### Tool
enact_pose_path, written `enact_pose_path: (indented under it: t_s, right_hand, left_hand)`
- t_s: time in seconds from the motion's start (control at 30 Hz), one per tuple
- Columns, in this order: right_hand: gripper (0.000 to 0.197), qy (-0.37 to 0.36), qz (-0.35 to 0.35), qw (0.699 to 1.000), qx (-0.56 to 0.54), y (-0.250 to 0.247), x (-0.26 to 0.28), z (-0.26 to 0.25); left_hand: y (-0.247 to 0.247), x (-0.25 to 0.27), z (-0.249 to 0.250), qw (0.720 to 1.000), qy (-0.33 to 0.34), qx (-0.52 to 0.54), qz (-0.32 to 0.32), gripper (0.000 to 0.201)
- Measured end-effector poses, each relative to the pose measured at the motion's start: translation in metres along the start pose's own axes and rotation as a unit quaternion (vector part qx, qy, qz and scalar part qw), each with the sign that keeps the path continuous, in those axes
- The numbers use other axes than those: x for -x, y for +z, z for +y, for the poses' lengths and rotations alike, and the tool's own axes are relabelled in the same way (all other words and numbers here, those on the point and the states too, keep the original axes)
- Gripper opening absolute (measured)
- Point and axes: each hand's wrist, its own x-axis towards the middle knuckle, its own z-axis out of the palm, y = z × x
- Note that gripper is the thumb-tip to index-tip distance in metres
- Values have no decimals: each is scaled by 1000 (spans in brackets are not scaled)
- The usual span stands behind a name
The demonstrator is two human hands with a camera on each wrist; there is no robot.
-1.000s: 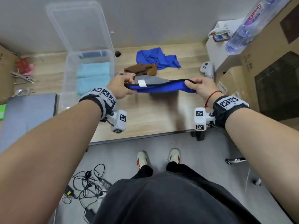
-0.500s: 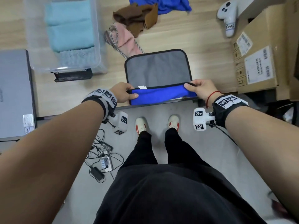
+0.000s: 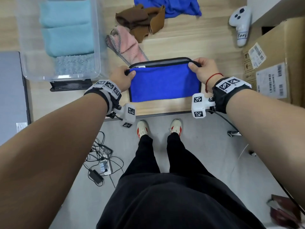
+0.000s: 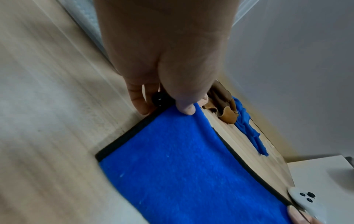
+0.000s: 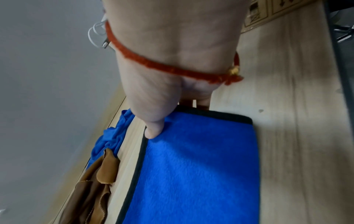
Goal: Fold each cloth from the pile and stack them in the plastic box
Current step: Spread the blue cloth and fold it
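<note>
A blue cloth with black trim and a grey underside (image 3: 165, 83) (image 4: 184, 166) (image 5: 195, 169) lies folded over on the wooden table near its front edge. My left hand (image 3: 125, 75) (image 4: 168, 106) pinches its far left corner between thumb and fingers. My right hand (image 3: 198, 67) (image 5: 164, 121) pinches the far right corner. The clear plastic box (image 3: 99, 47) stands at the back left with folded light blue cloths (image 3: 66, 37) inside. The pile behind holds a pink cloth (image 3: 127, 45), a brown cloth (image 3: 142, 20) (image 5: 91, 189) and another blue cloth (image 3: 175, 7) (image 4: 250, 133).
A white controller (image 3: 241, 25) (image 4: 308, 201) lies at the back right beside cardboard boxes (image 3: 270, 66). A grey laptop (image 3: 11, 96) sits left of the plastic box. Below the table edge are my feet, and cables on the floor (image 3: 102, 161).
Both hands carried the near edge of the blue cloth away from me over the grey side, so the fold now covers most of it. The head view tilted further down.
</note>
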Motion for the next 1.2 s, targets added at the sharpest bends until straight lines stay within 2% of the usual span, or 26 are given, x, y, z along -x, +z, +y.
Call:
enact_pose_path:
  t_s: [0.3,0.4,0.57,0.73,0.8,0.9,0.97,1.07,1.13,1.2]
  right_hand:
    - [11,27,7,997,74,10,-39,-4]
    - [14,37,15,993,110,11,-44,-1]
    - [30,32,63,980,184,12,-45,-1]
    - [44,24,93,975,201,7,-36,2]
    - [50,18,93,975,203,4,-30,1]
    - [61,44,82,972,217,2,-21,7]
    - [62,64,64,965,248,3,-15,10]
    - [49,88,29,946,312,5,-9,10]
    - [43,101,22,948,302,6,-5,6]
    - [40,94,22,966,238,7,-7,7]
  left_hand:
    - [2,-19,8,998,-52,-32,-20,45]
    - [4,-22,8,996,-62,-50,-35,43]
    - [4,-26,11,995,-63,-65,-32,27]
    - [4,-22,15,994,-90,-66,7,44]
    - [3,-18,25,992,-74,-88,48,49]
    - [1,-9,47,990,8,-115,80,46]
    - [7,-6,61,994,74,-75,40,35]
    - [31,1,74,977,169,-79,-103,28]
    - [47,6,73,959,180,-116,-185,36]
    - [60,10,67,955,177,-128,-199,43]
